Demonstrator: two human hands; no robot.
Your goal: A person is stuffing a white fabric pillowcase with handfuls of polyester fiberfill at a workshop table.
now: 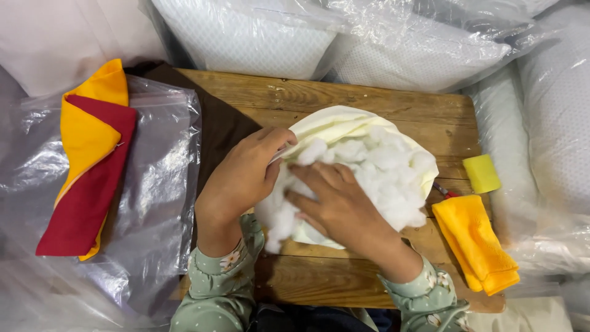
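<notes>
Far left of the hands, a folded red-and-yellow cloth (pixel 86 166) is lying on crinkly clear plastic (pixel 153 184). Left hand (pixel 243 178) is pinching the cream fabric cover (pixel 344 126) open, right hand (pixel 338 206) is pressing flat-fingered into the fluffy white stuffing (pixel 381 169) between them. Right of that, a smooth yellow block (pixel 481 173) and a folded yellow cloth (pixel 476 243) are sitting.

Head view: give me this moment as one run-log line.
left hand: grips cream cover edge | right hand: pressing white stuffing in | surface: wooden table | nearby: folded yellow cloth

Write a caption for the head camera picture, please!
Left hand holds a cream cover open; right hand presses white stuffing.
</notes>
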